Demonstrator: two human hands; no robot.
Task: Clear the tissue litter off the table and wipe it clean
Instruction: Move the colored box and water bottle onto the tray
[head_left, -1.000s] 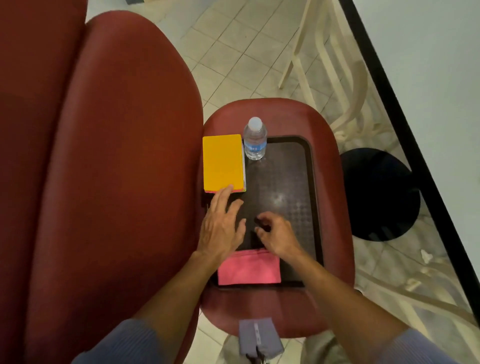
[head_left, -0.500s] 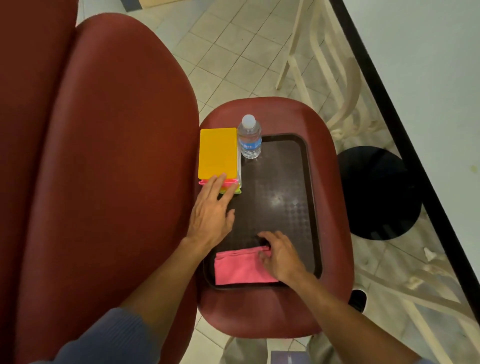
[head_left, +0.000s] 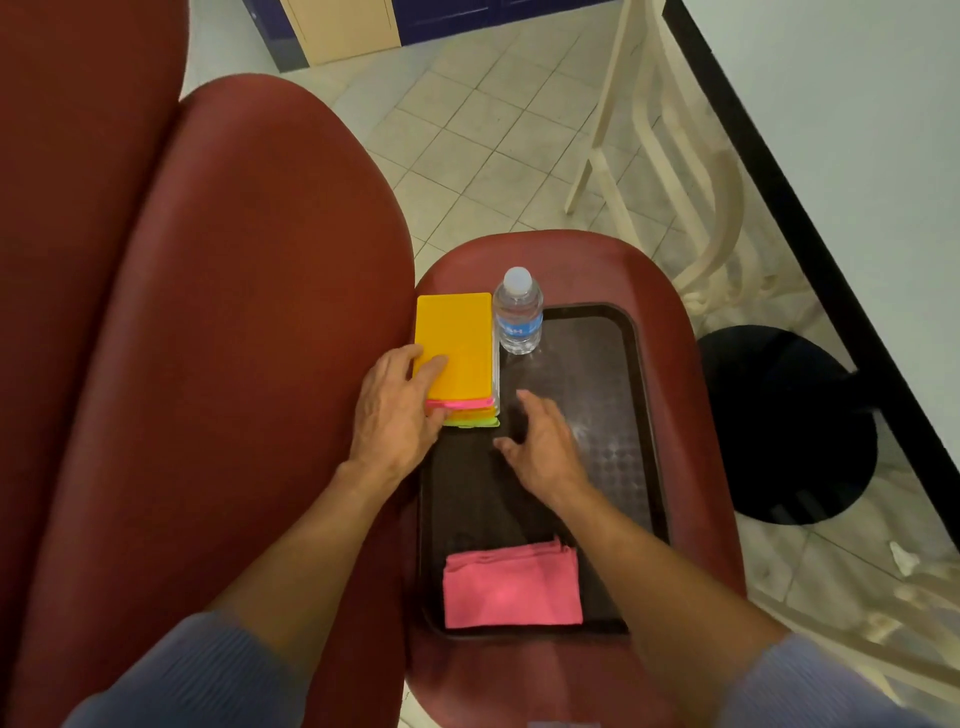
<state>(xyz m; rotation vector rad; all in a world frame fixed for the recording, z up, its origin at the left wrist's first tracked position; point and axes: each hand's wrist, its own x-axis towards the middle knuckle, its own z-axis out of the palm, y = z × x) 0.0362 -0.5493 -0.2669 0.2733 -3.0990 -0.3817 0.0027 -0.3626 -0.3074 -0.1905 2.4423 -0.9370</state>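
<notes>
Lying folded at the near end of the tray (head_left: 644, 415), the pink cloth (head_left: 511, 587) looks soft, light and limp, best pinched at a folded edge. It sits behind both hands, untouched. Further on, the right hand (head_left: 545, 452) hovers spread over the tray, holding nothing; the left hand (head_left: 397, 410) grips the stack of coloured pads (head_left: 460, 353) beside the bottle (head_left: 518, 312).

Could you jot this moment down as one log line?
left hand: holds yellow pad stack | right hand: open above tray | pink cloth: on tray, untouched
</notes>
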